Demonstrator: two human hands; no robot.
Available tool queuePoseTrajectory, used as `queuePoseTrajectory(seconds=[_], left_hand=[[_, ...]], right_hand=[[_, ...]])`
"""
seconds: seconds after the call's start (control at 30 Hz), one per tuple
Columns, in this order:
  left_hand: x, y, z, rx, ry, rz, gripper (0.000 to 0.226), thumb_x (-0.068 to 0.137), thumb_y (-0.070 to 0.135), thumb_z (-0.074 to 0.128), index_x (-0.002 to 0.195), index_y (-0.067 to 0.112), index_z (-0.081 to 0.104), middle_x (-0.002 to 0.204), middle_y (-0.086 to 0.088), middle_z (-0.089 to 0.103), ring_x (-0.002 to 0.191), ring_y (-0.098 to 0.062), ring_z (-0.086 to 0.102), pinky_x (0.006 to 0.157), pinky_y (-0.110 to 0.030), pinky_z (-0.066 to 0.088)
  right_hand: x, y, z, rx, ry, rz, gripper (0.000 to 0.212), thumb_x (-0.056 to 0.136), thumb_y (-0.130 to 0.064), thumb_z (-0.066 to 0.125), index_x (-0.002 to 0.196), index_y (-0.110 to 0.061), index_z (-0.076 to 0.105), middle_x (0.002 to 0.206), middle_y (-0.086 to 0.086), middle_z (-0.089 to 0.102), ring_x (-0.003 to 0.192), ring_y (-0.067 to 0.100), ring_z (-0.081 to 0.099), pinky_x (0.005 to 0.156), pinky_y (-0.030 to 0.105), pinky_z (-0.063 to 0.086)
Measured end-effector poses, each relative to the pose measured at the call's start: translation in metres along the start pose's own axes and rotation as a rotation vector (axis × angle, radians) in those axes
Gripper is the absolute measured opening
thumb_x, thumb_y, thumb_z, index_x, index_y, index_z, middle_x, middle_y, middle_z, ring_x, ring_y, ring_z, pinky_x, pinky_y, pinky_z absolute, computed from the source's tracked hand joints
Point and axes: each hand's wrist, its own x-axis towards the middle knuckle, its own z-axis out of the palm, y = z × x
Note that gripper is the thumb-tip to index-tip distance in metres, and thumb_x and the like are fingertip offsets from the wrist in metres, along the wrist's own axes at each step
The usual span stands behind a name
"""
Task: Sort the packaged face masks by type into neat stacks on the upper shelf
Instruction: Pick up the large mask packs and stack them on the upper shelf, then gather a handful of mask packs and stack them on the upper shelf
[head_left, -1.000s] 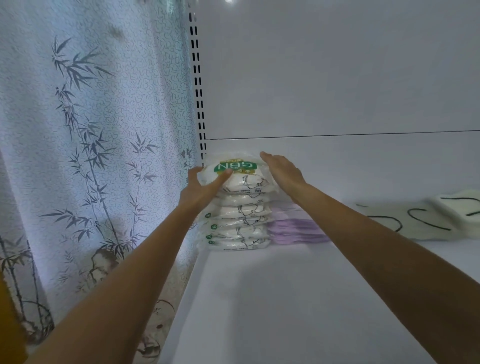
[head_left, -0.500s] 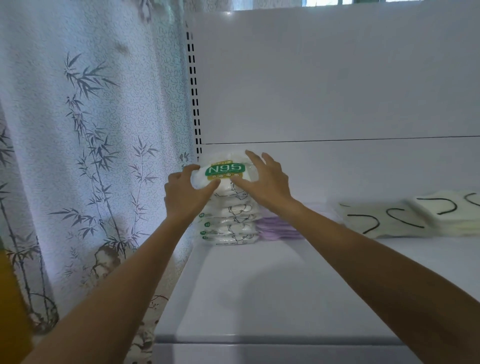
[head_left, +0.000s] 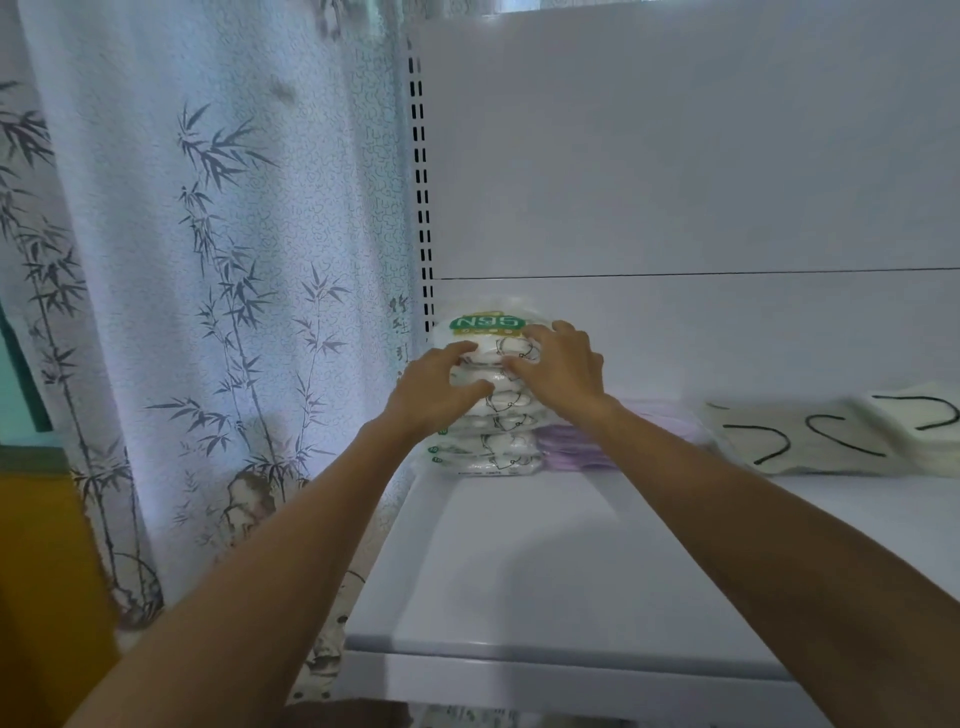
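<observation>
1. Curtain (head_left: 208, 260): white, printed with grey bamboo, filling the left half of the frame. Its right edge hung just beside the shelf's left end.
2. Back panel (head_left: 675, 156): plain white, upper right of the frame, with one thin horizontal seam across it.
3. Upper shelf (head_left: 545, 571): white deck running from the centre to the lower right. Its front lip crossed the bottom of the frame. The broad near part of the deck lay bare between the lip and the goods, and both forearms reached across it.
4. Slotted upright (head_left: 420, 182): a column of dark slots at the panel's left edge, top centre.
5. Yellow object (head_left: 41, 571): lower left corner, kind not discernible.
6. Cream masks (head_left: 810, 436): flat packs with black ear loops, at the right edge against the back, blurred. A gap separated them from the purple pile.
7. Stack of N95 packs (head_left: 493, 447): several white packs piled at the shelf's back left corner, centre of the frame. The green label of the top pack read upside down.
8. Purple masks (head_left: 571, 447): a low pile touching the right side of the N95 stack, partly behind the right wrist.
9. Left hand (head_left: 436, 389): fingers and thumb curled onto the upper packs at the stack's front left.
10. Right hand (head_left: 561, 369): fingers bent over the top packs at the front right, close beside the left hand.
</observation>
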Motion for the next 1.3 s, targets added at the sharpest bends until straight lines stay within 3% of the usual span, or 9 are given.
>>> queuePoseTrajectory(seconds=[0.07, 0.2, 0.47, 0.63, 0.83, 0.97, 1.07, 1.17, 1.3], left_hand=[[-0.004, -0.002, 0.001, 0.053, 0.018, 0.043, 0.063, 0.073, 0.048, 0.057, 0.133, 0.033, 0.045, 0.128, -0.001, 0.052, 0.116, -0.021, 0.049, 0.099, -0.043, 0.042], [-0.023, -0.010, 0.004, 0.152, 0.069, 0.112, 0.047, 0.084, 0.036, 0.060, 0.129, 0.030, 0.050, 0.124, -0.003, 0.051, 0.112, -0.021, 0.051, 0.094, -0.038, 0.043], [-0.079, 0.018, 0.012, 0.160, 0.095, 0.086, 0.033, 0.083, 0.027, 0.065, 0.116, 0.021, 0.062, 0.120, -0.007, 0.056, 0.103, -0.021, 0.057, 0.088, -0.029, 0.043], [-0.135, 0.044, 0.049, 0.145, 0.126, 0.107, 0.021, 0.083, 0.022, 0.062, 0.103, 0.018, 0.065, 0.100, 0.000, 0.058, 0.084, -0.015, 0.056, 0.080, -0.028, 0.044], [-0.208, 0.072, 0.107, -0.016, 0.178, 0.098, 0.006, 0.077, 0.017, 0.057, 0.081, 0.016, 0.061, 0.077, 0.003, 0.060, 0.065, -0.014, 0.053, 0.069, -0.032, 0.047], [-0.251, 0.071, 0.151, -0.016, 0.198, 0.116, 0.010, 0.079, 0.008, 0.060, 0.088, 0.011, 0.064, 0.091, 0.001, 0.051, 0.059, -0.004, 0.050, 0.067, -0.026, 0.043], [-0.274, 0.064, 0.183, 0.027, 0.230, 0.122, 0.020, 0.081, 0.007, 0.058, 0.101, 0.009, 0.062, 0.104, -0.005, 0.052, 0.065, -0.009, 0.049, 0.061, -0.026, 0.040], [-0.289, 0.045, 0.218, 0.059, 0.099, 0.127, 0.026, 0.078, 0.014, 0.053, 0.102, 0.006, 0.062, 0.106, -0.012, 0.055, 0.068, -0.015, 0.055, 0.059, -0.029, 0.042], [-0.310, -0.003, 0.269, 0.025, -0.067, -0.058, 0.032, 0.077, 0.018, 0.052, 0.103, 0.004, 0.064, 0.106, -0.015, 0.057, 0.078, -0.029, 0.063, 0.068, -0.036, 0.051]], right_hand=[[-0.002, 0.006, 0.002, -0.013, 0.011, -0.030, 0.060, 0.088, -0.053, 0.053, 0.140, -0.025, 0.042, 0.147, 0.007, 0.036, 0.135, 0.027, 0.030, 0.109, 0.049, 0.028], [-0.015, 0.018, -0.005, -0.009, 0.046, -0.037, 0.066, 0.087, -0.055, 0.053, 0.143, -0.023, 0.036, 0.147, 0.006, 0.038, 0.134, 0.028, 0.034, 0.107, 0.050, 0.030], [-0.064, 0.043, -0.046, -0.017, 0.001, 0.000, 0.065, 0.088, -0.039, 0.056, 0.146, -0.019, 0.032, 0.150, 0.009, 0.033, 0.135, 0.030, 0.031, 0.108, 0.046, 0.029], [-0.123, 0.058, -0.075, 0.006, -0.031, -0.013, 0.057, 0.090, -0.027, 0.055, 0.143, -0.015, 0.036, 0.142, 0.011, 0.042, 0.130, 0.029, 0.036, 0.103, 0.041, 0.032], [-0.212, 0.107, -0.095, -0.083, 0.115, -0.269, 0.029, 0.084, -0.008, 0.051, 0.112, -0.005, 0.058, 0.109, 0.010, 0.059, 0.098, 0.026, 0.055, 0.076, 0.030, 0.039], [-0.268, 0.130, -0.093, 0.057, 0.230, -0.293, 0.015, 0.074, 0.001, 0.054, 0.087, -0.001, 0.060, 0.084, 0.010, 0.059, 0.070, 0.025, 0.056, 0.053, 0.030, 0.043], [-0.301, 0.141, -0.087, 0.230, 0.307, -0.182, 0.010, 0.074, 0.003, 0.052, 0.082, -0.002, 0.057, 0.081, 0.009, 0.056, 0.067, 0.018, 0.050, 0.054, 0.028, 0.041], [-0.336, 0.163, -0.065, 0.147, 0.185, -0.224, 0.013, 0.071, 0.005, 0.057, 0.083, -0.001, 0.058, 0.080, 0.011, 0.057, 0.068, 0.023, 0.053, 0.058, 0.028, 0.041], [-0.387, 0.224, -0.015, -0.031, -0.247, -0.086, 0.029, 0.077, -0.002, 0.060, 0.105, -0.001, 0.061, 0.102, 0.017, 0.062, 0.093, 0.035, 0.060, 0.074, 0.041, 0.051]])
